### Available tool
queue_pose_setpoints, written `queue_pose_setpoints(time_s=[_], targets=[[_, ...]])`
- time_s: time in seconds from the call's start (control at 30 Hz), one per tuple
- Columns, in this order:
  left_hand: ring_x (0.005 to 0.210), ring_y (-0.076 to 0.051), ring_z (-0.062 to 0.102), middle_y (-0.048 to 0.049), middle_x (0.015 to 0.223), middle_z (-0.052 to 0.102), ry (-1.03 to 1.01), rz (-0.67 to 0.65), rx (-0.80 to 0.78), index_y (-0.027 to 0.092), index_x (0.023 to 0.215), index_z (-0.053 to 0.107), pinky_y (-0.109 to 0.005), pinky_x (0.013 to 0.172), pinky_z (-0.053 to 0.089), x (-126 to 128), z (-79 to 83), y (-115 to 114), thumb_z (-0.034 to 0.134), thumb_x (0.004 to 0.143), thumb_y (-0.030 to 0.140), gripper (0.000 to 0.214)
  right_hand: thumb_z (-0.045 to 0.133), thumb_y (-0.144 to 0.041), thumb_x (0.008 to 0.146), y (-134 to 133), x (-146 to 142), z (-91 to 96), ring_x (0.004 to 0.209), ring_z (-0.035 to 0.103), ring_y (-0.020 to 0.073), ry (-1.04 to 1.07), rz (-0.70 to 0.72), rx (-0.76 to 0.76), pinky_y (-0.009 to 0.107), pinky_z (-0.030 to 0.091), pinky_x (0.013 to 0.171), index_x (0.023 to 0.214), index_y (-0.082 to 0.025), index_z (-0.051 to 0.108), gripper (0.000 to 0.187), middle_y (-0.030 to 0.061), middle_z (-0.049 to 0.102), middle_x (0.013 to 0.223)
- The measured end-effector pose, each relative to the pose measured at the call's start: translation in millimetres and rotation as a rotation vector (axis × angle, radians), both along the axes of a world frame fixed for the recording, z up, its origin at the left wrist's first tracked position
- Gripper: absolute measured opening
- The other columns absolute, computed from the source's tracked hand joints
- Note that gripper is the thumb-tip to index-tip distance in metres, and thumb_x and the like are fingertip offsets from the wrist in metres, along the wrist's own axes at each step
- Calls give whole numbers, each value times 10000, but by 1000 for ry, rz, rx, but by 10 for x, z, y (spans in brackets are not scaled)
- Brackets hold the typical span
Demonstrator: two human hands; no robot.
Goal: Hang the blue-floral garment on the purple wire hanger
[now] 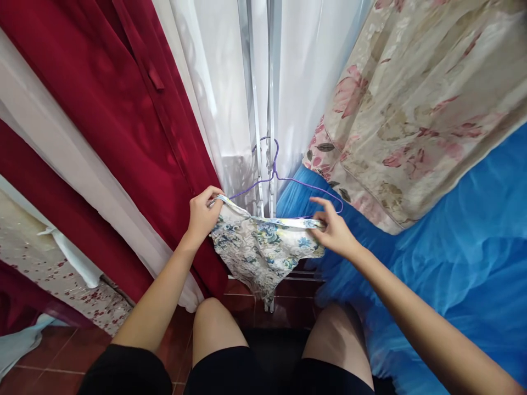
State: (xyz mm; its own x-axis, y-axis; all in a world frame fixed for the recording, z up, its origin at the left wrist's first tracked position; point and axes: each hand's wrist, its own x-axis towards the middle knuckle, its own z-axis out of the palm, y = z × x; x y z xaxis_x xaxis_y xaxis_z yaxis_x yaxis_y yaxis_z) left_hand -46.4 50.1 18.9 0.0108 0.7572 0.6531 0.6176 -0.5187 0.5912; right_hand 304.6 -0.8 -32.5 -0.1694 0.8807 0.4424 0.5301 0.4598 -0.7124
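Note:
A small white garment (269, 247) with a blue and yellow floral pattern hangs spread between my hands and narrows to a point at the bottom. My left hand (205, 215) is closed on its upper left corner. At the upper right corner, my right hand (332, 227) pinches the edge between thumb and fingers, with one finger raised. Behind the garment's top edge is a purple wire hanger (274, 175), its hook up by a white metal rack (265, 109). The hanger's lower bar is mostly hidden by the cloth.
Long dark red cloths (135, 104) and pale fabric hang on the left. To the right are a beige floral dress (411, 115) and a full blue tulle skirt (453, 263). White curtain-like cloth (214, 71) hangs behind the rack. Below lies a red tiled floor (61, 351).

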Motion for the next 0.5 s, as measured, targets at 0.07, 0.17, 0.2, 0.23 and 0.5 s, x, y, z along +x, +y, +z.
queue_pose_setpoints(time_s=[0.07, 0.17, 0.2, 0.23, 0.5], targets=[[709, -149, 571, -3, 757, 630, -63, -88, -93, 172, 840, 652, -236, 659, 420, -48, 11, 10, 538, 837, 248, 137, 623, -228, 793, -35, 165, 88, 641, 561, 191, 126, -54, 3, 301, 432, 625, 1612, -173, 90, 978, -17, 623, 778], [624, -129, 504, 9, 700, 600, -146, -277, -345, 156, 802, 673, -227, 577, 347, -79, 31, -11, 589, 780, 296, 165, 663, -312, 788, 63, 379, 203, 602, 539, 184, 149, -133, -106, 300, 411, 573, 1565, -107, 294, 884, 11, 633, 754], [614, -126, 498, 9, 695, 602, -176, -332, -443, 151, 805, 684, -225, 569, 338, -77, 33, -30, 613, 762, 312, 181, 676, -335, 779, 118, 430, 226, 584, 524, 175, 126, -150, -157, 295, 395, 552, 1496, -86, 421, 801, 19, 633, 737], [612, -126, 499, 8, 695, 608, -205, -375, -528, 148, 810, 693, -222, 567, 336, -69, 29, -53, 635, 751, 328, 197, 687, -350, 769, 174, 469, 237, 569, 514, 167, 117, -165, -193, 287, 379, 532, 1434, -77, 500, 743, 22, 632, 723], [610, -117, 479, 1, 691, 591, -324, -558, -760, 138, 766, 689, -220, 559, 312, 62, -113, -163, 648, 761, 299, 166, 744, -246, 650, 567, 535, 51, 548, 541, 167, 266, -212, -151, 261, 413, 505, 1627, -125, 108, 1172, -39, 640, 673]])
